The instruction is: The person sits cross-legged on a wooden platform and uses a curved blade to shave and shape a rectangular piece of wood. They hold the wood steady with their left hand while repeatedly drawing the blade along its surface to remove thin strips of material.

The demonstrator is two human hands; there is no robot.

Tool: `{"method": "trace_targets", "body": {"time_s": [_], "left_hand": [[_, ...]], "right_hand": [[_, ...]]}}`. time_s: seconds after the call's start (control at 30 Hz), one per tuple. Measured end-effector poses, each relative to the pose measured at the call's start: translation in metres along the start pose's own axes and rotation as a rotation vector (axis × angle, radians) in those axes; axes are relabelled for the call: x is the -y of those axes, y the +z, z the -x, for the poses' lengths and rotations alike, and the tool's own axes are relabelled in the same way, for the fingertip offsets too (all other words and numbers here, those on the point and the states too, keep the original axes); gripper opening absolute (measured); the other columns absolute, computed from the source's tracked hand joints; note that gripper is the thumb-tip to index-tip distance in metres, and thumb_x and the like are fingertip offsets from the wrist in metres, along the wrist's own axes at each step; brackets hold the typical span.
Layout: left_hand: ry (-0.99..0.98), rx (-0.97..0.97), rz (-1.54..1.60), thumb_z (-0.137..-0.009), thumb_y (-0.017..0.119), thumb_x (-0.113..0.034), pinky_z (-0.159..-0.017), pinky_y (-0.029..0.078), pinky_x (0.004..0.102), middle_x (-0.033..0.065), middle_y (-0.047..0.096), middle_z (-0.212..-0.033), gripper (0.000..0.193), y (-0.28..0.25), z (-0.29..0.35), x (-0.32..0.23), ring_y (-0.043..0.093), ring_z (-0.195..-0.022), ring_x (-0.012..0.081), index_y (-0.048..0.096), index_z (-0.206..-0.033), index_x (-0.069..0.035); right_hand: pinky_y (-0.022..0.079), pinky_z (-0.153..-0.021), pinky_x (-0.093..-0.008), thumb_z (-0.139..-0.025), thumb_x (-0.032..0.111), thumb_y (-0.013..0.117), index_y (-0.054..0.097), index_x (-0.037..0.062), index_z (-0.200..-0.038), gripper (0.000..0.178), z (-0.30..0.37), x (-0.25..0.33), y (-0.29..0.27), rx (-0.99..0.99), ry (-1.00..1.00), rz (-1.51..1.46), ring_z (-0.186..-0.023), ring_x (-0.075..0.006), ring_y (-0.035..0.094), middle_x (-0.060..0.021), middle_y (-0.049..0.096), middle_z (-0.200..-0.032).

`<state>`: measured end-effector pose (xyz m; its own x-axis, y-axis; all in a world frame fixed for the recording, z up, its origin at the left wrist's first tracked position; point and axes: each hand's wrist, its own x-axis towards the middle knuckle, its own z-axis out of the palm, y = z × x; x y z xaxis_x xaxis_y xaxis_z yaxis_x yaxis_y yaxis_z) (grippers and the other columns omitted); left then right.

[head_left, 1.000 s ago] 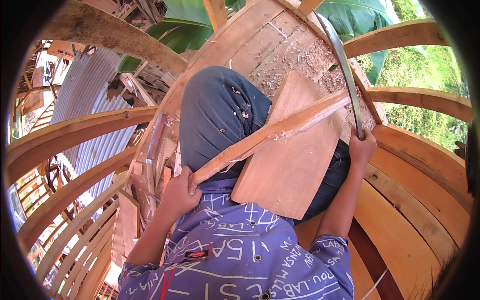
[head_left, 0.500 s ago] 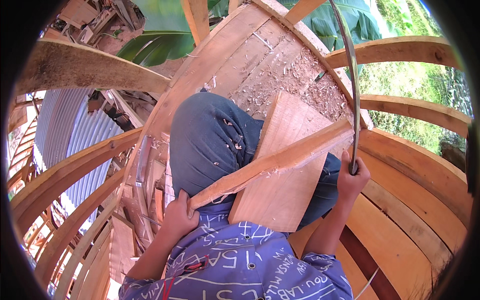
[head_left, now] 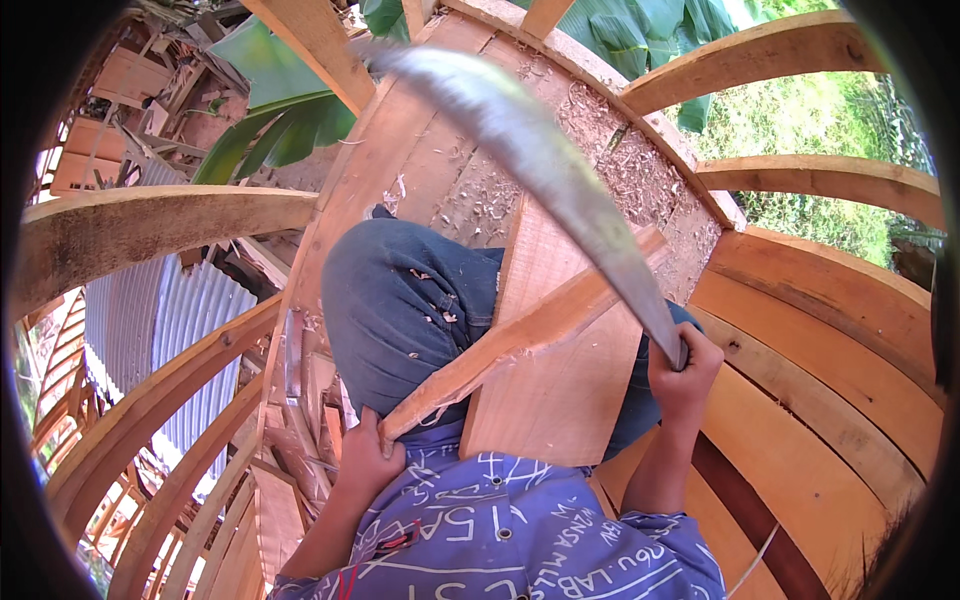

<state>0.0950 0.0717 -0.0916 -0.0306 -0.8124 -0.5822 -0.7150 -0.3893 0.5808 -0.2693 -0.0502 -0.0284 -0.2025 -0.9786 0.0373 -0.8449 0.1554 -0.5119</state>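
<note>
My right hand [head_left: 688, 372] is closed around the handle end of a machete [head_left: 552, 172]. Its long, curved grey blade reaches up and to the left, its far part smeared by motion, and covers part of what lies below. With my left hand [head_left: 370, 452] I grip the near end of a rough-hewn strip of wood [head_left: 500, 352], whose edge has frayed splinters. The strip slants up to the right across a wide, smooth wooden board [head_left: 556, 405], which leans against my lap between my legs. The blade passes over the strip's far end; whether they touch I cannot tell.
Wood shavings [head_left: 630, 160] litter the plank floor [head_left: 400, 140] ahead. Curved wooden ribs [head_left: 175, 225] rise on both sides, with side planks [head_left: 790, 420] at right. Corrugated metal sheets [head_left: 190, 350] and scrap wood lie outside at left. Large green leaves [head_left: 290, 120] hang beyond the frame.
The machete has swung from upright at the right to leaning left across the strip and board. My right hand has come slightly lower and left. My left hand still grips the strip.
</note>
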Motion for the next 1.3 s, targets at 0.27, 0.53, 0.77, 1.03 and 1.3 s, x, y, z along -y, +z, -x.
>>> {"method": "trace_targets", "body": {"time_s": [0.27,0.53,0.77,1.03,1.3], "left_hand": [[-0.058,0.015,-0.097,-0.065,0.061,-0.016,-0.058,0.047,0.0492,0.0238,0.055,-0.064,0.035,0.007,0.004,0.011,0.058,-0.063,0.0437,0.044,-0.090,0.002],[0.008,-0.064,-0.169,-0.065,0.063,-0.019,-0.054,0.048,0.0477,0.0216,0.055,-0.061,0.035,0.008,0.002,0.003,0.059,-0.059,0.0417,0.044,-0.087,0.000],[-0.012,-0.056,-0.151,-0.066,0.063,-0.019,-0.055,0.048,0.0482,0.0219,0.055,-0.061,0.036,0.009,0.003,0.005,0.059,-0.058,0.0419,0.044,-0.089,0.001],[0.008,-0.044,-0.103,-0.065,0.062,-0.016,-0.055,0.049,0.0477,0.0220,0.056,-0.062,0.035,0.008,0.002,0.009,0.060,-0.059,0.0418,0.044,-0.091,0.001],[0.014,-0.052,-0.109,-0.065,0.062,-0.015,-0.055,0.048,0.0469,0.0219,0.056,-0.063,0.035,0.007,0.001,0.006,0.060,-0.061,0.0419,0.045,-0.090,0.001]], "right_hand": [[0.038,-0.048,-0.0369,-0.067,0.013,0.074,0.056,0.0058,-0.064,0.020,-0.017,0.010,0.012,0.026,-0.252,0.140,-0.051,-0.0286,0.053,-0.0092,0.052,-0.057],[0.038,-0.049,-0.0387,-0.068,0.013,0.072,0.055,0.0080,-0.063,0.019,-0.017,-0.013,0.009,-0.082,-0.259,0.254,-0.053,-0.0295,0.053,-0.0089,0.051,-0.058],[0.038,-0.049,-0.0390,-0.071,0.014,0.070,0.055,0.0074,-0.063,0.018,-0.018,-0.015,0.007,-0.150,-0.294,0.310,-0.054,-0.0307,0.053,-0.0100,0.053,-0.059],[0.034,-0.046,-0.0369,-0.075,0.019,0.070,0.054,-0.0007,-0.067,0.027,-0.034,-0.074,-0.046,-0.388,0.162,0.397,-0.045,-0.0301,0.042,-0.0149,0.043,-0.053],[0.035,-0.046,-0.0359,-0.071,0.011,0.070,0.056,0.0030,-0.064,0.018,-0.001,-0.010,-0.005,-0.193,-0.077,0.116,-0.046,-0.0296,0.048,-0.0120,0.048,-0.054]]}}
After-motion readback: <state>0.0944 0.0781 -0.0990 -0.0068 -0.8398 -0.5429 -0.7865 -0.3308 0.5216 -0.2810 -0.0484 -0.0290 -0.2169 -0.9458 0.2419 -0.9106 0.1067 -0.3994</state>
